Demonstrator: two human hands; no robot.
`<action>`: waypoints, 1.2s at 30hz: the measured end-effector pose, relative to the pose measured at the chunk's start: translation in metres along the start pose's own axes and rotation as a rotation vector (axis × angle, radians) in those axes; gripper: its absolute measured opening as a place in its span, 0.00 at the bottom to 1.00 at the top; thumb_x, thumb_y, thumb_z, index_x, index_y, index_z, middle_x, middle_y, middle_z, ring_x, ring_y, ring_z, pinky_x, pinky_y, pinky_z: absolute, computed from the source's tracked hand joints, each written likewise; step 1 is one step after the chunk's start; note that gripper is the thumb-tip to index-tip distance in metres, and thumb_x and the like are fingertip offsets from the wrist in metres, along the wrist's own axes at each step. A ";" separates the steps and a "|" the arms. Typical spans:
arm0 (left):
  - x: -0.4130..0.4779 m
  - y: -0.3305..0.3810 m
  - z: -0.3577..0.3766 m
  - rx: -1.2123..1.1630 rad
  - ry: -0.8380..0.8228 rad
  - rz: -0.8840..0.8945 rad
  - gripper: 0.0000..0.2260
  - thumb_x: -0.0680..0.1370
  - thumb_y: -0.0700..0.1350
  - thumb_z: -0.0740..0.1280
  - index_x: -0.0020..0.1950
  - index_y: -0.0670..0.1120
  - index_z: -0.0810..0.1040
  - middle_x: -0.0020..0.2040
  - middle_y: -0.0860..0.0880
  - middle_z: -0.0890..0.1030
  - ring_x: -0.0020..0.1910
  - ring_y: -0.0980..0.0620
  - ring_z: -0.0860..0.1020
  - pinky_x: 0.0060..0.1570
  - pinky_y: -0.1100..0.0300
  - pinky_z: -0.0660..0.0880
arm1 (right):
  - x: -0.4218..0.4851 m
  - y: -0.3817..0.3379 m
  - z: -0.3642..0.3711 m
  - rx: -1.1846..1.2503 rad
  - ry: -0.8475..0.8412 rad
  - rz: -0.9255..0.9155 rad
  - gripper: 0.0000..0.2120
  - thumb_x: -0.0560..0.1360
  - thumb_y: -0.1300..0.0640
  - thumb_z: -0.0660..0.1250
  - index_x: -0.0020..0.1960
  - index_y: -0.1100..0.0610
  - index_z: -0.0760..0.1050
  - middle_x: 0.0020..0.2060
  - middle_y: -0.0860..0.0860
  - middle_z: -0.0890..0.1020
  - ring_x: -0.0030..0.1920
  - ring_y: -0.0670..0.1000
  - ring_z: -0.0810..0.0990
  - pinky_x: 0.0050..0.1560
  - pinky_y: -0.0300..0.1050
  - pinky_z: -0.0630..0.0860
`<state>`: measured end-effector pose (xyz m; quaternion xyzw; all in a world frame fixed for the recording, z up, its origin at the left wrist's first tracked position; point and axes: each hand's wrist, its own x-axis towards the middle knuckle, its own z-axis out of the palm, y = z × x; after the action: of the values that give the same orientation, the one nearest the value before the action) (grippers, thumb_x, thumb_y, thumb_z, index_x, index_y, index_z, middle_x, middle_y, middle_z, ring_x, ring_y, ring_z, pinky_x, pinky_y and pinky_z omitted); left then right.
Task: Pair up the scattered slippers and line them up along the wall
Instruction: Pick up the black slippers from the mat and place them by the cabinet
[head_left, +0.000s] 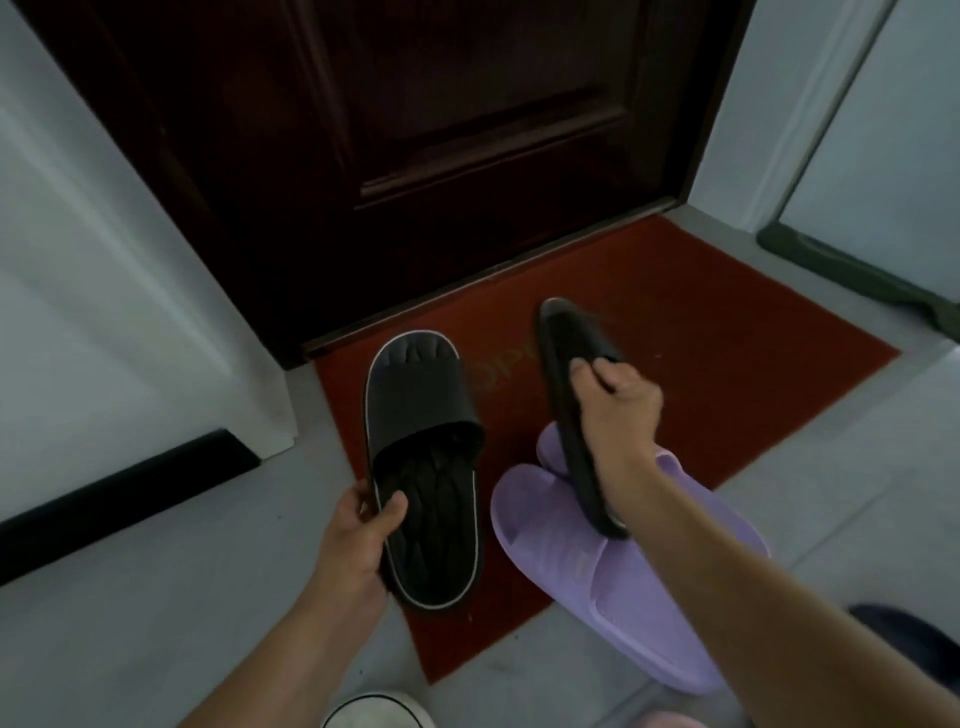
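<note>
Single head-worn wide-angle view. Faces forward and steeply down at the floor (156, 597) before a dark door (441, 130), frame rolled so the threshold (493, 273) runs diagonally, lower left to upper right. Close range: both forearms enter from the bottom edge; left hand (358, 540) and right hand (618, 410) sit mid-frame by the red mat (727, 374). Left wall (78, 260) fills the left edge.

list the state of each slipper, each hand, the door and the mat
left hand: grips heel of white-trimmed black slipper
white-trimmed black slipper: sole down, held
right hand: grips second black slipper
second black slipper: tilted on edge, held
front purple slipper: lying sole down
rear purple slipper: partly hidden
door: shut
doormat: flat
</note>
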<state>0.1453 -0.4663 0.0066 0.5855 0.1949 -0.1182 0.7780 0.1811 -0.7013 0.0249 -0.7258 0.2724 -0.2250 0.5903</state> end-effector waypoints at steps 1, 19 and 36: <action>-0.006 0.000 -0.004 -0.028 0.013 0.005 0.14 0.77 0.35 0.64 0.62 0.41 0.71 0.52 0.44 0.80 0.49 0.45 0.79 0.45 0.51 0.76 | -0.015 -0.005 0.013 -0.002 -0.043 -0.014 0.09 0.74 0.54 0.69 0.50 0.59 0.79 0.40 0.50 0.81 0.37 0.46 0.83 0.40 0.43 0.80; -0.071 0.047 -0.121 -0.157 0.111 0.203 0.11 0.77 0.37 0.65 0.58 0.47 0.74 0.50 0.46 0.84 0.49 0.46 0.83 0.47 0.50 0.79 | -0.165 -0.053 0.102 -0.037 -0.469 -0.355 0.07 0.78 0.56 0.61 0.53 0.49 0.76 0.47 0.40 0.76 0.42 0.39 0.77 0.40 0.29 0.72; -0.111 0.031 -0.084 -0.033 -0.225 -0.141 0.12 0.76 0.33 0.66 0.54 0.46 0.71 0.54 0.44 0.80 0.51 0.44 0.80 0.56 0.43 0.76 | -0.200 -0.059 0.011 -0.233 -0.199 -0.155 0.04 0.72 0.55 0.70 0.42 0.50 0.76 0.37 0.41 0.78 0.37 0.37 0.77 0.34 0.26 0.69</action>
<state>0.0452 -0.3822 0.0623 0.5403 0.1489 -0.2345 0.7943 0.0457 -0.5520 0.0790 -0.8269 0.1800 -0.1637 0.5070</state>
